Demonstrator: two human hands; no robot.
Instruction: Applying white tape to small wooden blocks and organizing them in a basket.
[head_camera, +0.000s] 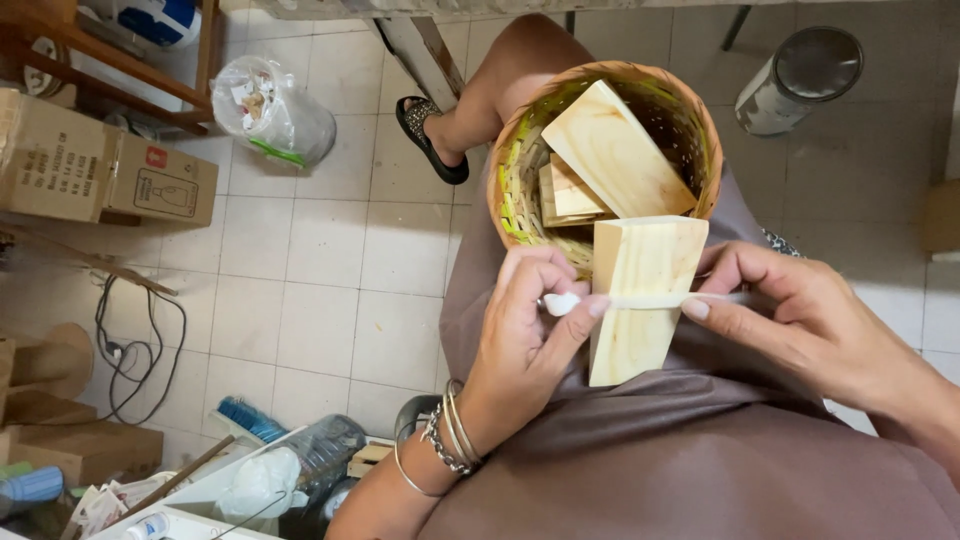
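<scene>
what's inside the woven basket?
The woven basket holds pale wooden blocks: one large block leaning diagonally and smaller blocks beneath it. The basket's bottom is hidden by them and by the block held in front.

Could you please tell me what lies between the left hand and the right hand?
In the head view, a pale wood block lies between the left hand and right hand, crossed by a thin white strip.

Centre-left of the frame, the tiled floor (330, 250) lies open. Cardboard boxes (100, 165), a bagged bin (272, 110) and cables (140, 340) crowd the left edge; the basket (510, 170), packed with wood blocks (615, 150), blocks the centre.
</scene>
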